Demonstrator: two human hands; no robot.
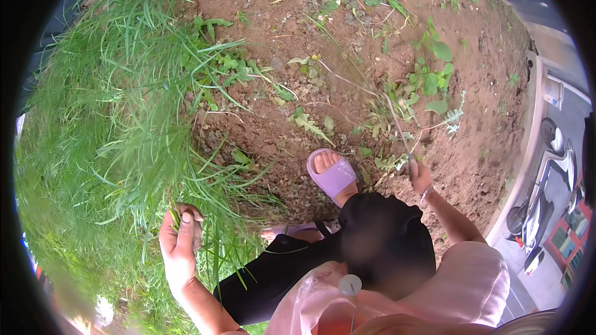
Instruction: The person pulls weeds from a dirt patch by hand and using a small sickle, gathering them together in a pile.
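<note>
My left hand (183, 232) is closed around a few green grass-like stems (174, 216) at the edge of a dense stand of long, thin leaves (139, 125). On the right, my right hand (421, 177) grips the handle of a thin, long-shafted tool (396, 118), whose shaft runs up and to the left over bare soil. The far end of the tool is hard to make out among the weeds. Uprooted leafy weeds (309, 125) lie on the brown soil (279, 56) between the two hands.
Broad-leaved weeds (430, 81) grow beyond the tool. My foot in a purple slide sandal (331, 173) rests on the soil, with black trousers behind it. A pale curb (524, 149) bounds the plot at right; a parked scooter (542, 195) stands past it.
</note>
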